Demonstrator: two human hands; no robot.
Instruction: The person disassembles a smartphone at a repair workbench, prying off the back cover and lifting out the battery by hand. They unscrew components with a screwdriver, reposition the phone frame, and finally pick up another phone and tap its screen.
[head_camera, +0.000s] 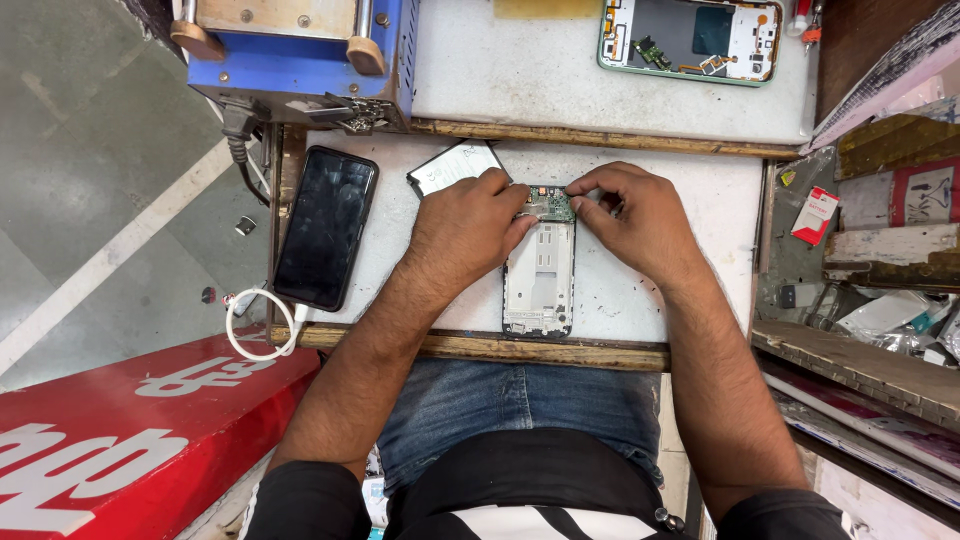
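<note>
Both hands are pinched on the green board at the top of the open phone lying mid-bench, left hand steadying, right hand fingertips closed on its edge, so looks like seating or lifting it, careful work next.

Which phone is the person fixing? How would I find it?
Look at the white worktop above the person's lap. In its middle lies the opened phone frame, with the left hand and right hand at its green circuit board. Unlike the black phone beside it, it shows bare silver insides.
</note>
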